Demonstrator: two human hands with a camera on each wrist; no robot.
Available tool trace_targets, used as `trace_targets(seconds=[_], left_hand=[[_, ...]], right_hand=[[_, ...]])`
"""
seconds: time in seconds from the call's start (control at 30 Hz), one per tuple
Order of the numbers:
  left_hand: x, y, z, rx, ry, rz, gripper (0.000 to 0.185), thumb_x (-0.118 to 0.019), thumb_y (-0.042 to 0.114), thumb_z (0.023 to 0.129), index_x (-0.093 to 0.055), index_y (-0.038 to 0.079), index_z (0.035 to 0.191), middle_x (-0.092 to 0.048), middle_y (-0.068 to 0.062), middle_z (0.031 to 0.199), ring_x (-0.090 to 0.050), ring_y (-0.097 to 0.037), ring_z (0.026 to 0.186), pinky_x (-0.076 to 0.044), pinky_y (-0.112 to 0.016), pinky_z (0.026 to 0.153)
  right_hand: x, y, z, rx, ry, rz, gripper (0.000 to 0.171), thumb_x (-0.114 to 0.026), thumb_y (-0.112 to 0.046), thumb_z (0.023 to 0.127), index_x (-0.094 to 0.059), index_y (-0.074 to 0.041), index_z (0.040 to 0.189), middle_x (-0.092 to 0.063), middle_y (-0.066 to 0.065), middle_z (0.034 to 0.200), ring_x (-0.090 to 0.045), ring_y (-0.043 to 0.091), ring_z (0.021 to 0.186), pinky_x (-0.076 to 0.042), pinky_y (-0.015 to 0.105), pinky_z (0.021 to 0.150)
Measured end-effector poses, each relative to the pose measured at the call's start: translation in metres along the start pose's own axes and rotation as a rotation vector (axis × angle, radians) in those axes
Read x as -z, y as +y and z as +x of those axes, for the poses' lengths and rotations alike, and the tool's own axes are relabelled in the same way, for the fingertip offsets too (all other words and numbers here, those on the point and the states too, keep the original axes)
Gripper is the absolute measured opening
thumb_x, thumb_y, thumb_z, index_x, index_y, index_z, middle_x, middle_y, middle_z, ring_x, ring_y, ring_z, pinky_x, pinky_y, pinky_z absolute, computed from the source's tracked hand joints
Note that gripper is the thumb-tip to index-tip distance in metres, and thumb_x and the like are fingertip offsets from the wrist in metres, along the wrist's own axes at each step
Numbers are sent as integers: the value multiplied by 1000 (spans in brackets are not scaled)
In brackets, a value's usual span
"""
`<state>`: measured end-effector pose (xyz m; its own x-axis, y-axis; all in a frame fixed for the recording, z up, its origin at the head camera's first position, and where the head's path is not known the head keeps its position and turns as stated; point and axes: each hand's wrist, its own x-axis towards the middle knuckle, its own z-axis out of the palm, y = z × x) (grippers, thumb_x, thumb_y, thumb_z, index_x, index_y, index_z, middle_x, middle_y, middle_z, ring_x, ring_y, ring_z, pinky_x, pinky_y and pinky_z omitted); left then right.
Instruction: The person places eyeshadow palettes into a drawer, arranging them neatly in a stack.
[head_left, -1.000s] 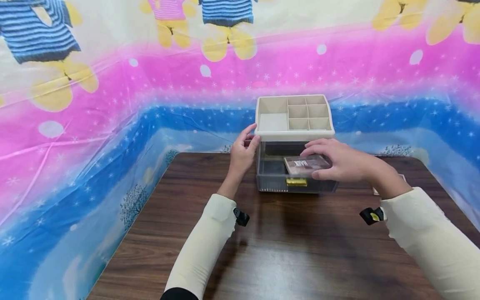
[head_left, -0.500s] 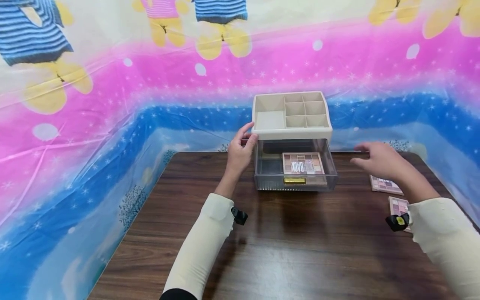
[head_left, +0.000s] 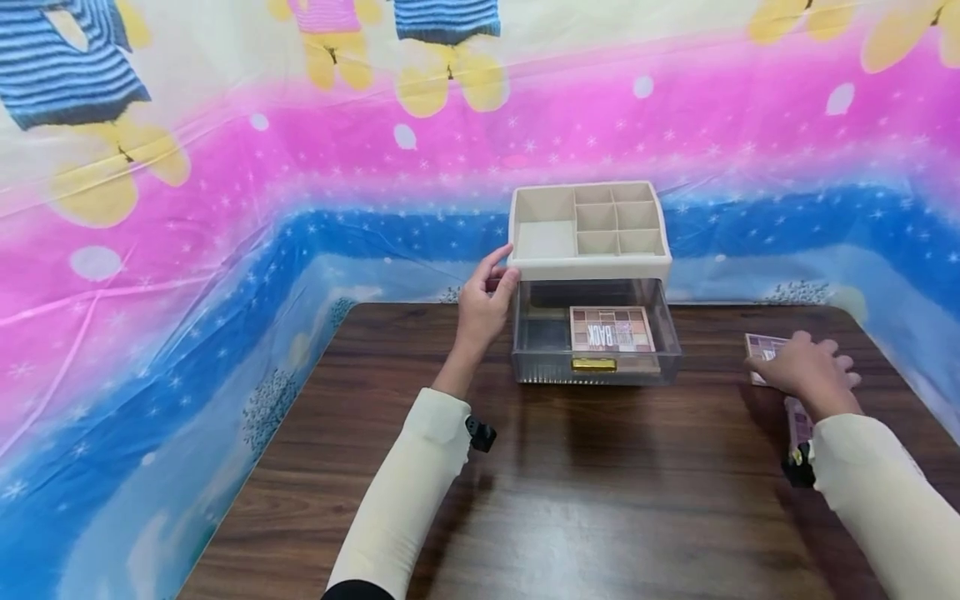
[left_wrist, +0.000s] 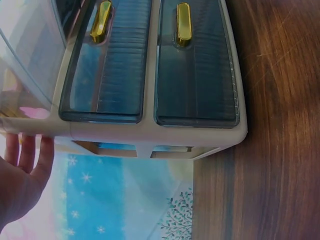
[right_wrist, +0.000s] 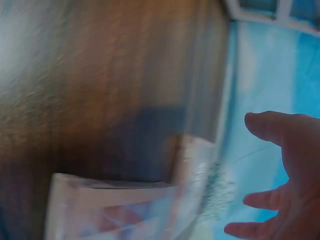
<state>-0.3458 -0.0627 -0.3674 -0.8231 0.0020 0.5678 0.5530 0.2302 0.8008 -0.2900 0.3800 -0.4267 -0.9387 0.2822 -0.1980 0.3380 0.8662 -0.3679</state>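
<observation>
A cream desktop organizer [head_left: 589, 268] with drawers stands at the back of the table. Its clear top drawer [head_left: 542, 367] is pulled out and holds an eyeshadow palette [head_left: 611, 329] lying flat. My left hand [head_left: 483, 308] touches the organizer's left side; in the left wrist view its extended fingertips rest against the frame. At the right, my right hand [head_left: 812, 375] hovers with spread fingers over another palette [head_left: 762, 344], partly hiding it. A further palette [head_left: 799, 421] lies nearer, partly covered by the right wrist. Palettes [right_wrist: 120, 215] appear blurred in the right wrist view.
The organizer's top tray [head_left: 545, 240] has one large and several small compartments. Two lower drawers [left_wrist: 196, 80] with gold handles are closed. A dark wood table [head_left: 585, 500] carries everything, with a patterned cloth [head_left: 360, 167] hanging behind and at the sides.
My right hand has let go of a palette in the drawer, withdrawn, and moved right and nearer, over the palettes on the table. The left hand has stayed at the organizer.
</observation>
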Motion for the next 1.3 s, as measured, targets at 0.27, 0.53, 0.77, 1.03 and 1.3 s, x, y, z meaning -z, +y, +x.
trace_targets(seconds=[0.27, 0.53, 0.77, 1.03, 1.3], left_hand=[[3, 1, -2, -1, -12, 32, 41, -62, 27, 103, -60, 18, 143, -73, -17, 111, -69, -25, 97, -55, -29, 78], [2, 0, -4, 5, -4, 22, 42, -64, 24, 101, -60, 17, 143, -72, -17, 108, -67, -24, 93, -54, -25, 75], [2, 1, -2, -10, -5, 39, 42, -63, 26, 102, -60, 18, 143, -73, -17, 109, -69, -26, 95, -55, -28, 77], [2, 1, 0, -18, -1, 43, 41, -64, 25, 102, -60, 18, 143, -73, -17, 108, -69, -25, 94, -55, -27, 75], [2, 1, -1, -13, -5, 55, 41, -63, 25, 102, -60, 17, 143, -73, -17, 109, -70, -27, 96, -57, -32, 78]], right_hand=[[-17, 11, 10, -157, -79, 8, 129, -65, -72, 82, -11, 28, 143, -25, 55, 118, -29, 69, 110, -28, 74, 94], [-26, 15, 15, -212, -118, 17, 133, -54, -77, 86, 1, 26, 148, -4, 61, 140, -16, 74, 129, -25, 76, 104], [-33, 21, 20, -177, -6, 24, 120, -60, -63, 89, -5, 25, 148, -18, 60, 134, -26, 70, 122, -28, 72, 101], [-30, 24, 20, -161, 54, 62, 115, -63, -61, 87, -19, 29, 144, -25, 58, 129, -29, 67, 116, -29, 70, 97], [-19, 19, 10, -30, 121, 46, 117, -54, -72, 89, -18, 23, 148, -26, 58, 125, -28, 69, 109, -23, 75, 92]])
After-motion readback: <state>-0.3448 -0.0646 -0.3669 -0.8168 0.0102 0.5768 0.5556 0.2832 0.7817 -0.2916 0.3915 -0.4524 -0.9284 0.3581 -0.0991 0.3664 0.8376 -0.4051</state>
